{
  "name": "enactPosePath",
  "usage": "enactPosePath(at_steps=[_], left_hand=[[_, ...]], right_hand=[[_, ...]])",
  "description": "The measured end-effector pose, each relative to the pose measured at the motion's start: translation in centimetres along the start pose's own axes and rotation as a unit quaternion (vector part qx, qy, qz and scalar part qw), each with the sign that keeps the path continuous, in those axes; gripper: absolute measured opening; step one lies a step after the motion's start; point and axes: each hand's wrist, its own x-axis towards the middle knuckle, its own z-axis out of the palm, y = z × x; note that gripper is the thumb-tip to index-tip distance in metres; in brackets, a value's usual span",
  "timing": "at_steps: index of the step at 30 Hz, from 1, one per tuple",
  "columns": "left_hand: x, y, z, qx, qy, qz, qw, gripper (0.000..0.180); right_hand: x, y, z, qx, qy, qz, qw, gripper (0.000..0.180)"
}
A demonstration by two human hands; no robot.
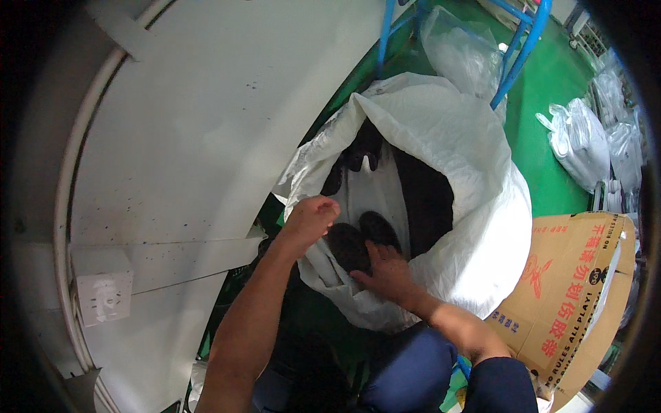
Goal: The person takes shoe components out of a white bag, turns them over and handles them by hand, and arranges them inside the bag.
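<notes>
Dark rounded pieces (361, 237), two of them, are seen in the head view lying deep inside a large white woven sack (468, 206) that is stood open on the green floor (551, 103). The sack's near rim is gripped by the left hand (311, 217), which is clenched on the fabric. The right hand (387, 270) is laid open inside the mouth, its fingers spread and touching the nearer dark piece; nothing is grasped by it. A white curved panel (206, 124) is seen to the left, a printed cardboard box (578, 289) just right of the sack, and clear plastic bags (582, 141) farther off.
</notes>
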Motion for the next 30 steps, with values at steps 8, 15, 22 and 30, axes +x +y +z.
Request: enactPosePath(at_steps=[8, 15, 22, 30], left_hand=[[1.0, -1.4, -1.6, 0.13, 0.049, 0.016, 0.99, 0.031], [4.5, -11.1, -1.6, 0.184, -0.027, -0.01, 0.982, 0.046], [2.3, -4.6, -3.5, 0.14, 0.221, -0.082, 0.962, 0.071], [2.2, -2.8, -3.0, -0.005, 0.253, -0.077, 0.964, 0.074]], right_hand=[[1.9, 0.4, 0.0, -0.039, 0.067, -0.059, 0.995, 0.069], [18.9, 7.2, 10.6, 0.211, 0.019, 0.279, 0.937, 0.073], [23.9, 10.1, 14.7, 0.382, 0.123, 0.394, 0.827, 0.068], [20.2, 11.9, 9.9, 0.477, -0.141, 0.23, 0.837, 0.051]])
